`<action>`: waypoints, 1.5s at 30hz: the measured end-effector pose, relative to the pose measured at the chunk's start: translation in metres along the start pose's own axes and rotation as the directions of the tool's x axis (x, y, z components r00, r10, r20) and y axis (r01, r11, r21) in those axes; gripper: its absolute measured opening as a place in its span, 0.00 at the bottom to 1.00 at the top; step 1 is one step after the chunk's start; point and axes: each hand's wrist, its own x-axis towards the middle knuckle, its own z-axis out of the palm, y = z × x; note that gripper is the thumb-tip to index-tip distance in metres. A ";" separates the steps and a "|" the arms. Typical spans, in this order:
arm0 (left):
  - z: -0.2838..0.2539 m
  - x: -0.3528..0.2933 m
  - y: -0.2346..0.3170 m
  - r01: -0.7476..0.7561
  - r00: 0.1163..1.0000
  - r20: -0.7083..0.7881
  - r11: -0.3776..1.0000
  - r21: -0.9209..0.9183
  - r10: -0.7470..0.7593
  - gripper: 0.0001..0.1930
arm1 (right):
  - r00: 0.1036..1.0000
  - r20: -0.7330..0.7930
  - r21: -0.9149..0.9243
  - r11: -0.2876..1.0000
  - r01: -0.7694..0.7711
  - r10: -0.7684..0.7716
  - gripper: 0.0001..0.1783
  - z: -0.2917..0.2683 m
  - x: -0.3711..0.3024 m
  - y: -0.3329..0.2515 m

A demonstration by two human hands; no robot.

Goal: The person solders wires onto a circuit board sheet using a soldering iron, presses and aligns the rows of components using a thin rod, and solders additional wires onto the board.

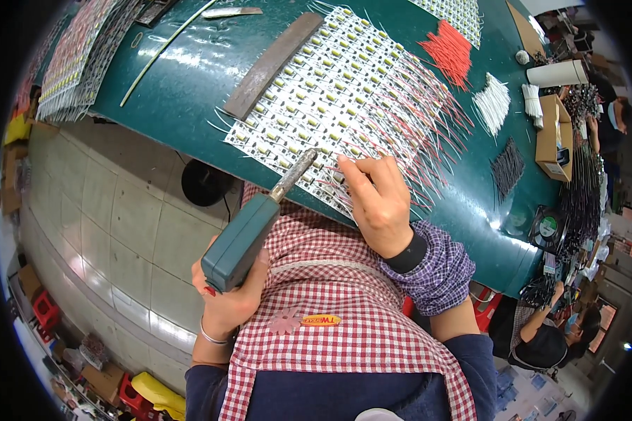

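My left hand (235,302) is wrapped round the handle of a dark green soldering gun (242,242). Its metal tip points up and to the right, over the near part of a white sheet of small circuit boards (316,91) with rows of yellowish-green parts. Just right of the tip, my right hand (380,210) is closed in a pinch low over the sheet; what its fingertips hold is too small to make out. Thin red and white wires (428,119) fan out from the sheet's right side, partly hidden by that hand.
A dark flat bar (274,67) lies along the sheet's left edge on the green table (182,91). Bundles of red (448,55), white (493,105) and black wires (507,168) lie to the right. Beyond them stands a cardboard box (553,137). Other people sit at far right.
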 end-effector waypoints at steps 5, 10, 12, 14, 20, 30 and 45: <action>-0.001 -0.002 -0.002 -0.039 0.999 0.002 0.998 0.052 0.039 0.07 | 0.999 0.017 0.053 0.998 -0.041 0.040 0.25 0.007 -0.004 -0.002; -0.002 -0.004 -0.001 -0.002 1.000 -0.019 1.000 0.001 0.002 0.08 | 0.998 0.023 0.078 0.995 -0.060 0.058 0.25 0.010 -0.007 -0.005; -0.003 -0.005 -0.001 -0.001 1.000 -0.013 1.000 0.006 0.001 0.09 | 0.999 0.028 0.082 0.996 -0.045 0.043 0.23 0.010 -0.007 -0.006; -0.004 -0.005 -0.001 -0.001 1.000 -0.008 1.000 0.011 0.001 0.09 | 0.998 0.024 0.131 0.989 -0.065 0.062 0.18 0.009 -0.007 -0.008; -0.005 -0.009 0.000 0.027 0.999 0.016 1.000 -0.002 -0.027 0.09 | 0.999 -0.021 0.108 0.994 -0.034 0.037 0.12 0.012 -0.006 -0.008; -0.006 -0.012 -0.002 0.050 0.997 0.065 0.999 0.013 -0.050 0.09 | 1.000 -0.031 -0.008 1.000 0.000 0.000 0.15 0.015 -0.006 -0.010; -0.006 -0.014 -0.003 0.024 0.999 0.020 0.999 0.049 -0.025 0.09 | 0.994 0.019 -0.148 0.983 0.108 -0.107 0.13 0.014 -0.002 -0.013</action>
